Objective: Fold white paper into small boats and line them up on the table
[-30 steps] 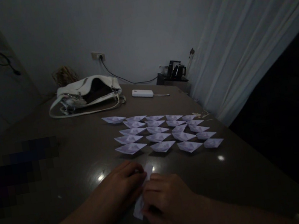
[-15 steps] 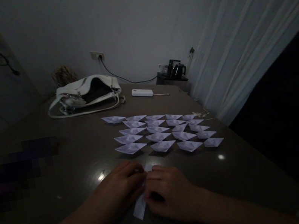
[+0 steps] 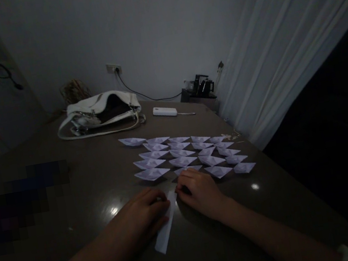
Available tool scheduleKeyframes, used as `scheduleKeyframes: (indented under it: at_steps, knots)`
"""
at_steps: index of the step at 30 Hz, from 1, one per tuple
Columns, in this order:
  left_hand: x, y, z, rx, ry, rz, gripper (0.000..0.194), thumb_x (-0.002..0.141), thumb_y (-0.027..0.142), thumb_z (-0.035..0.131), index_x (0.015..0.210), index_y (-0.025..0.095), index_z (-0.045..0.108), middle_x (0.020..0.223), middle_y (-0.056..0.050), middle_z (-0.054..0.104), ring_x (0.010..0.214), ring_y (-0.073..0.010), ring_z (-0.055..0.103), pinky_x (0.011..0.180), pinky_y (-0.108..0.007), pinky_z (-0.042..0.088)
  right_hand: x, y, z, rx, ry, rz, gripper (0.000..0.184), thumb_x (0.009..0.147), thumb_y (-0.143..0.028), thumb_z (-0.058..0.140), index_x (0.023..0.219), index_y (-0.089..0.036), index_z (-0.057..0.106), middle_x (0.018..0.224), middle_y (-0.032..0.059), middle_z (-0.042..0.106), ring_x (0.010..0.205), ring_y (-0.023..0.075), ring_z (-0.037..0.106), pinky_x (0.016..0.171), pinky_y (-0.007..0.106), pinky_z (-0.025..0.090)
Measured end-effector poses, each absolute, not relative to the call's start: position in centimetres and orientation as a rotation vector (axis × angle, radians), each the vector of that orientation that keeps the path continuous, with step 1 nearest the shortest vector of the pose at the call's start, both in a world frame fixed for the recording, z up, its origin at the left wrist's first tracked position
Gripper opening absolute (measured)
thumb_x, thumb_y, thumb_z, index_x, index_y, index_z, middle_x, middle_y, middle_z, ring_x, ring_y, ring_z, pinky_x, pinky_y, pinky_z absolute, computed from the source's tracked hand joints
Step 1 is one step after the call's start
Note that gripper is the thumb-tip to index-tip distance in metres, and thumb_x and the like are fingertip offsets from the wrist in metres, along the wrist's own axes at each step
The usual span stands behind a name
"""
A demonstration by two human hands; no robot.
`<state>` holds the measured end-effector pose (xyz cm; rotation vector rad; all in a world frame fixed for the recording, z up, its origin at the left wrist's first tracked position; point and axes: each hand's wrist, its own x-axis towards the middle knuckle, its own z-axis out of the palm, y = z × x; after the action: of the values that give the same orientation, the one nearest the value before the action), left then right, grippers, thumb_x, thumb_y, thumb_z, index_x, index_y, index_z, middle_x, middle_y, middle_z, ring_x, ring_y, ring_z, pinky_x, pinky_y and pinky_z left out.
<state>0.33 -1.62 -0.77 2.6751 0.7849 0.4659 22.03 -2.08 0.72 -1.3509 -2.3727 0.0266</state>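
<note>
A narrow folded strip of pale paper (image 3: 166,232) lies on the dark table (image 3: 81,195) in front of me. My left hand (image 3: 143,213) rests on its left edge with curled fingers pressing it down. My right hand (image 3: 200,190) sits at the strip's far end, fingers curled, touching the tip. Just beyond the hands lie several folded paper boats (image 3: 183,155) in rows; the right hand covers part of the nearest one.
A white handbag (image 3: 101,111) lies at the back of the table, a white power bank (image 3: 164,111) with a cable beside it. A kettle (image 3: 204,85) stands in the corner. White curtains (image 3: 282,41) hang to the right, past the table's edge.
My right hand slid along the strip from its near end to its far end, uncovering most of the paper. The left hand stayed put.
</note>
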Motion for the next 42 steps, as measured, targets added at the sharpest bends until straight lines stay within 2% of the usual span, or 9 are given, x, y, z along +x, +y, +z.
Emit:
scheduleKeyframes:
  at_steps: [7,13,19,22,26,30,36,42]
  knots:
    - [0.6,-1.9,-0.5,2.664,0.816,0.461,0.017,0.091,0.013,0.056,0.102,0.015,0.068,0.104,-0.01,0.063,0.093,-0.0245,0.062,0.079,-0.038,0.054,21.1,-3.3,1.1,-1.198,-2.454,0.062,0.005,0.077,-0.014,0.064,0.073,-0.016,0.062,0.076,0.0025,0.064,0.076,0.0173,0.057,0.066,0.027,0.04]
    - [0.7,-2.0,-0.5,2.625,0.776,0.534,0.012,0.089,0.012,0.059,0.094,0.014,0.069,0.101,-0.01,0.064,0.091,-0.0235,0.062,0.078,-0.036,0.053,20.0,-5.3,1.1,-1.025,-2.579,0.051,0.008,0.079,-0.02,0.064,0.073,-0.016,0.062,0.079,0.002,0.067,0.077,0.0173,0.057,0.068,0.03,0.038]
    - [0.7,-1.8,-0.9,2.616,0.779,0.608,0.016,0.089,0.014,0.06,0.103,0.017,0.067,0.102,-0.007,0.064,0.091,-0.0211,0.062,0.079,-0.033,0.052,18.7,-7.3,-0.3,-0.801,-2.582,0.039,0.013,0.083,-0.027,0.06,0.075,-0.017,0.06,0.077,0.0009,0.067,0.074,0.0157,0.057,0.069,0.03,0.039]
    - [0.6,-1.9,-0.8,2.632,0.791,0.603,0.016,0.09,0.015,0.059,0.103,0.018,0.067,0.102,-0.008,0.064,0.092,-0.0217,0.062,0.078,-0.033,0.052,18.7,-7.2,-0.6,-0.643,-2.533,0.108,0.015,0.084,-0.028,0.056,0.071,-0.019,0.058,0.069,-0.0019,0.065,0.072,0.0147,0.056,0.071,0.03,0.04]
    - [0.5,-1.8,-0.9,2.64,0.761,0.576,0.014,0.089,0.014,0.057,0.097,0.018,0.067,0.103,-0.008,0.064,0.091,-0.0221,0.062,0.078,-0.035,0.053,19.6,-6.0,0.3,-0.819,-2.503,0.27,0.005,0.078,-0.018,0.059,0.074,-0.018,0.062,0.075,-0.0005,0.065,0.07,0.0134,0.055,0.07,0.026,0.041]
    - [0.5,-1.6,-1.0,2.652,0.766,0.563,0.015,0.09,0.013,0.055,0.098,0.018,0.067,0.105,-0.009,0.063,0.093,-0.0226,0.062,0.078,-0.034,0.052,20.9,-4.2,0.7,-0.998,-2.549,0.129,0.005,0.078,-0.018,0.062,0.073,-0.018,0.062,0.076,0.0017,0.065,0.076,0.0175,0.055,0.069,0.029,0.039]
    - [0.4,-1.7,-0.5,2.662,0.778,0.519,0.019,0.09,0.012,0.055,0.103,0.017,0.067,0.107,-0.009,0.063,0.095,-0.0238,0.062,0.079,-0.036,0.052,22.3,-2.1,0.9,-1.39,-2.409,-0.042,0.006,0.081,-0.015,0.062,0.075,-0.016,0.063,0.08,0.0041,0.066,0.083,0.0205,0.056,0.074,0.032,0.04]
    - [0.4,-1.8,-0.8,2.664,0.772,0.556,0.015,0.09,0.013,0.055,0.097,0.017,0.068,0.104,-0.009,0.064,0.092,-0.0229,0.062,0.078,-0.035,0.052,20.3,-4.7,1.4,-1.2,-2.56,-0.059,0.01,0.083,-0.019,0.063,0.073,-0.017,0.063,0.078,0.003,0.068,0.081,0.0202,0.056,0.073,0.033,0.039]
